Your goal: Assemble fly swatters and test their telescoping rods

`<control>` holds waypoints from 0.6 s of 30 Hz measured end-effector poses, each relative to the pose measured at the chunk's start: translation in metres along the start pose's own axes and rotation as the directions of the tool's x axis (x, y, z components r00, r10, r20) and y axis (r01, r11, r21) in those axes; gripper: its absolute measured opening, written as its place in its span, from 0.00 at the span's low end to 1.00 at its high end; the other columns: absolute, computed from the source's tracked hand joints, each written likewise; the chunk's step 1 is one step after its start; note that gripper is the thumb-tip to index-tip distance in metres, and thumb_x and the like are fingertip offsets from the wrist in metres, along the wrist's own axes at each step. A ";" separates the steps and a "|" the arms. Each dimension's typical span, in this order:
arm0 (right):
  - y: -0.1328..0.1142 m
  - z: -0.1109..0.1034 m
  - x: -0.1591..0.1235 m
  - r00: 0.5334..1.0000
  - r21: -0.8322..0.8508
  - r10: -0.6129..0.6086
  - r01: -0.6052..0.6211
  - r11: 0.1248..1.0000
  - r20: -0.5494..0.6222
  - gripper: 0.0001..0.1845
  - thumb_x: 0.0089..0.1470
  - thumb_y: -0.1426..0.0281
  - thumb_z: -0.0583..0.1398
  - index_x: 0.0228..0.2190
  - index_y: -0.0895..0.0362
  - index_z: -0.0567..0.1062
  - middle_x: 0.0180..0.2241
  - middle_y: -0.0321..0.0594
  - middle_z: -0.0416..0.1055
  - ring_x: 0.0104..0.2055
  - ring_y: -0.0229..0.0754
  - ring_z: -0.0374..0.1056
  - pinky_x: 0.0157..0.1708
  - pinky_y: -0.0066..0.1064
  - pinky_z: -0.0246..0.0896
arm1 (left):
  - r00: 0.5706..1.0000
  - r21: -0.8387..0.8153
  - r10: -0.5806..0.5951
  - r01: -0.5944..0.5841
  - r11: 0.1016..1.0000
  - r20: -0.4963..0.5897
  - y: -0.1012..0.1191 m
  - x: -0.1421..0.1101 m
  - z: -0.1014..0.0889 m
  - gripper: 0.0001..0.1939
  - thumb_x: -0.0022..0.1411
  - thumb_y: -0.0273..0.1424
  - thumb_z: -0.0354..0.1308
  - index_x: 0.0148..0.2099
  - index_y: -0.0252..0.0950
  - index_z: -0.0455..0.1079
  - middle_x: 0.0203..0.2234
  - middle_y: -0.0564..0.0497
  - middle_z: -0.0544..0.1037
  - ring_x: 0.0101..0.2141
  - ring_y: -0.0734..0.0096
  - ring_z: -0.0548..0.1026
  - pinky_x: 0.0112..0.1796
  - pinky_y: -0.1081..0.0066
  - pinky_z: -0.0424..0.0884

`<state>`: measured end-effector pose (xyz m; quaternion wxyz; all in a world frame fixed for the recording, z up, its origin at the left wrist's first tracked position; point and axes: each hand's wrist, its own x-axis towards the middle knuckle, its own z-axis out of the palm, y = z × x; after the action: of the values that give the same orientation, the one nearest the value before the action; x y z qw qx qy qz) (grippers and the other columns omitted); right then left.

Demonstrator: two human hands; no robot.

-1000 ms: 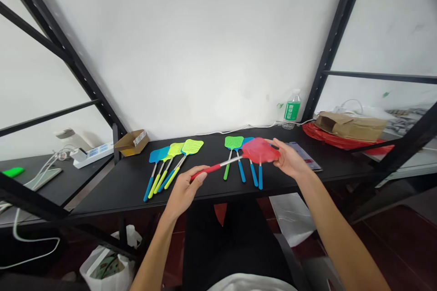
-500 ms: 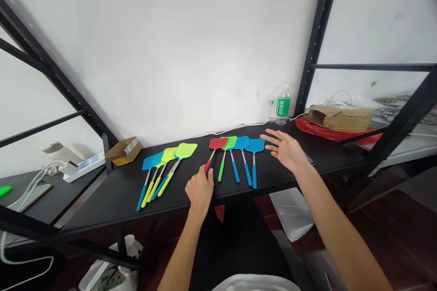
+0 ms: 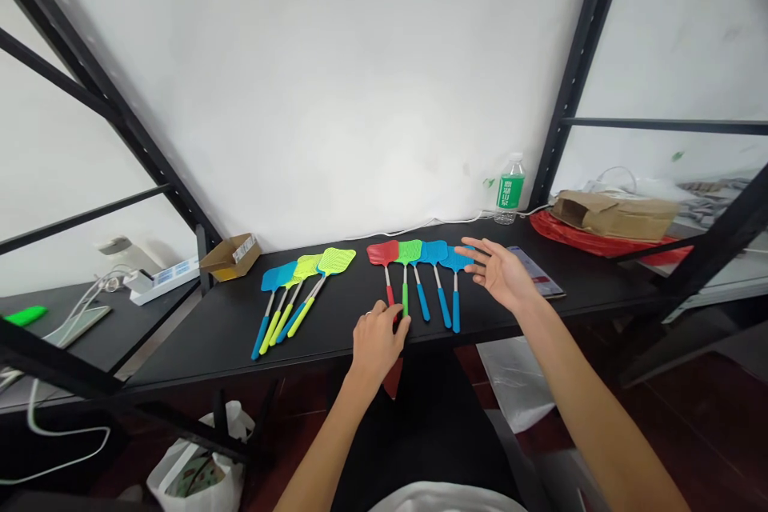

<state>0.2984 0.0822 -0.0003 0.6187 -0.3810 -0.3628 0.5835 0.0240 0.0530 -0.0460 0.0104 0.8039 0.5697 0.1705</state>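
Observation:
A row of fly swatters lies on the black shelf (image 3: 336,332): a red swatter (image 3: 385,258), a green swatter (image 3: 409,254) and two blue swatters (image 3: 441,268). My left hand (image 3: 378,340) rests at the near end of the red swatter's handle, fingers curled on it. My right hand (image 3: 499,272) hovers open, fingers spread, just right of the blue swatter heads. Further left lies a second bunch of swatters (image 3: 300,288), blue and yellow-green.
A small cardboard box (image 3: 231,254) sits at the back left. A green-labelled water bottle (image 3: 510,190) stands by the wall. A booklet (image 3: 537,272) lies right of my right hand. A brown paper bag on red bags (image 3: 612,216) fills the right shelf. Black frame posts flank the shelf.
The red swatter went from being held up in both hands to lying in the row. My right hand let go and opened; my left hand slid the handle straighter, toward the right.

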 end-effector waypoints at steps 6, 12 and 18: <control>0.002 0.000 0.000 1.000 -0.006 0.011 -0.011 1.000 0.003 0.17 0.64 0.61 0.55 0.47 0.53 0.78 0.53 0.45 0.77 0.29 0.37 0.74 0.22 0.27 0.66 | 0.998 -0.079 0.068 -0.069 0.994 -0.019 -0.003 -0.007 0.000 0.18 0.71 0.40 0.51 0.56 0.44 0.75 0.41 0.46 0.75 0.37 0.62 0.77 0.38 0.66 0.68; 0.001 -0.001 -0.001 1.000 0.013 0.017 -0.017 1.000 0.000 0.16 0.64 0.62 0.56 0.46 0.54 0.79 0.52 0.45 0.77 0.29 0.36 0.73 0.23 0.26 0.66 | 0.965 -0.069 -0.157 0.146 0.987 -0.211 -0.081 -0.012 -0.034 0.19 0.69 0.41 0.52 0.56 0.41 0.75 0.45 0.44 0.77 0.42 0.58 0.77 0.43 0.65 0.68; 0.004 0.005 -0.001 0.999 0.015 0.033 -0.033 0.999 -0.005 0.16 0.64 0.62 0.56 0.45 0.54 0.80 0.52 0.46 0.77 0.29 0.36 0.73 0.23 0.26 0.66 | 0.868 0.157 -0.460 0.489 0.858 -0.189 -0.156 -0.018 -0.050 0.19 0.65 0.41 0.55 0.51 0.37 0.77 0.47 0.39 0.77 0.47 0.44 0.74 0.42 0.57 0.68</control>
<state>0.2925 0.0816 -0.0018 0.6129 -0.3838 -0.3506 0.5951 -0.1375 0.0817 -0.0369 -0.0699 0.6209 0.7636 0.1626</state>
